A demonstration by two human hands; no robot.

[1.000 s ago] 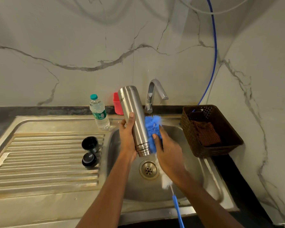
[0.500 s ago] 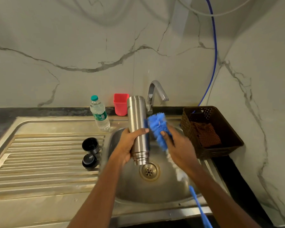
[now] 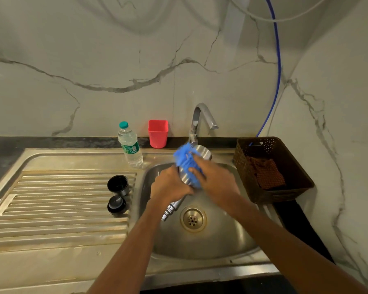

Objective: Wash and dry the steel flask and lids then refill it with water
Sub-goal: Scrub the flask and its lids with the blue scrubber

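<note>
Steel flask [image 3: 184,177] in left hand [image 3: 170,185], blue brush [image 3: 186,158] (right hand [image 3: 217,181]) against it

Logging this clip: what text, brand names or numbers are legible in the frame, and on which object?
No text can be read.
Water bottle: green label with white print, too small and blurred to read.
Steel flask, blue brush, black cup lid, black stopper, red cup, brown basket: no lettering visible.

The left hand [image 3: 170,185] and the blue brush [image 3: 186,160] cover most of the steel flask [image 3: 204,152]; I see only its base and threaded neck. The right hand [image 3: 215,179] is motion-blurred and hides the brush's handle. I can't read the water bottle [image 3: 130,145] label. Both forearms run off the bottom edge.
</note>
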